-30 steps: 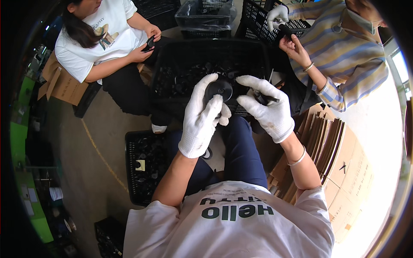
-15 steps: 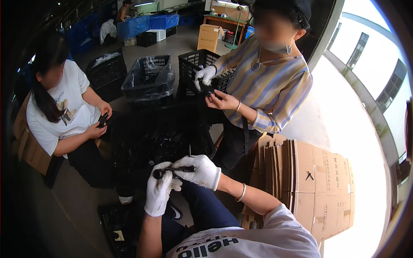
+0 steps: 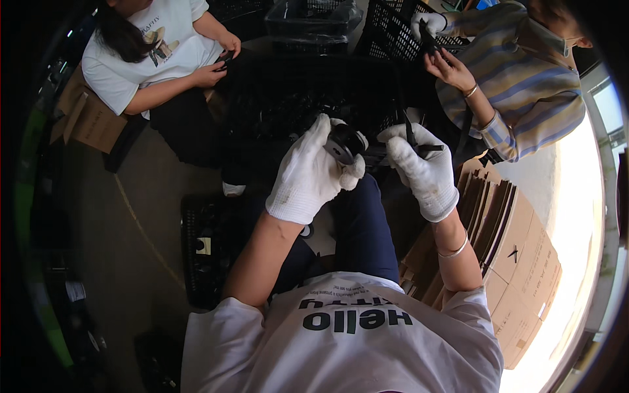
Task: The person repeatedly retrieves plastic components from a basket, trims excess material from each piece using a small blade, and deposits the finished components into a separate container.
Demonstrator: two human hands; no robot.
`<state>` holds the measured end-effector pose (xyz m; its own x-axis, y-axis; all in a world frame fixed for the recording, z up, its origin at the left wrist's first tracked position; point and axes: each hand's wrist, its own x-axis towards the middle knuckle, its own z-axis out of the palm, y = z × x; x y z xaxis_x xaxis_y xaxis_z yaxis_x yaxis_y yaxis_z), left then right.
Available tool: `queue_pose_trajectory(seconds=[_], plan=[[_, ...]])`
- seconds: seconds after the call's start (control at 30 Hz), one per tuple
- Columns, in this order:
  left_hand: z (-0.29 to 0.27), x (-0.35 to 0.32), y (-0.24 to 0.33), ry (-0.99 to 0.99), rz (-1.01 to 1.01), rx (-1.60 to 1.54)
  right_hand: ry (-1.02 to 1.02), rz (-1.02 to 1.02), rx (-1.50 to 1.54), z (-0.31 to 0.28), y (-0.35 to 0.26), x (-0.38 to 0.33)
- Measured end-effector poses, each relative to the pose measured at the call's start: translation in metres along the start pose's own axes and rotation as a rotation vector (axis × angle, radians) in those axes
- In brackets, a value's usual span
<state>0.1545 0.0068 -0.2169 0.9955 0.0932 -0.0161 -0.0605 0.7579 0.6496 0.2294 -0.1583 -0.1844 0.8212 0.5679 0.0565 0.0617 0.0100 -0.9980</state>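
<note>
My left hand [image 3: 306, 171], in a white knit glove, grips a round black plastic part [image 3: 343, 144] with a flat, disc-like face. Thumb and fingers wrap its sides. To its right, apart from the part, my gloved right hand [image 3: 422, 167] is closed on a slim dark tool [image 3: 429, 148]. One thin end rises above the fingers and a short black end sticks out to the right; its exact kind cannot be made out. Both hands are above my lap, in front of a dark bin [image 3: 288, 108] heaped with small black parts.
Across the bin, a person in a white T-shirt [image 3: 154, 52] and another in a striped shirt [image 3: 524, 85] each handle a small black part. Flattened cardboard boxes [image 3: 517, 249] stack at my right. A black crate [image 3: 196, 275] sits low at my left; more crates [image 3: 314, 26] stand behind.
My hands have moved apart; the tool has come away from the black part, which now shows its round face. The view has tipped down, so the surroundings sit higher.
</note>
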Motion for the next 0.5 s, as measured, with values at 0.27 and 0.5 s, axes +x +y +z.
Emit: queue_pose_trajectory(seconds=[0.27, 0.5], plan=[[0.0, -0.017, 0.001, 0.091, -0.016, -0.176, -0.054, -0.055, 0.002, 0.015, 0.002, -0.007], [-0.01, -0.006, -0.013, 0.018, 0.034, -0.104, 0.067, -0.386, -0.456, 0.016, 0.005, -0.015]])
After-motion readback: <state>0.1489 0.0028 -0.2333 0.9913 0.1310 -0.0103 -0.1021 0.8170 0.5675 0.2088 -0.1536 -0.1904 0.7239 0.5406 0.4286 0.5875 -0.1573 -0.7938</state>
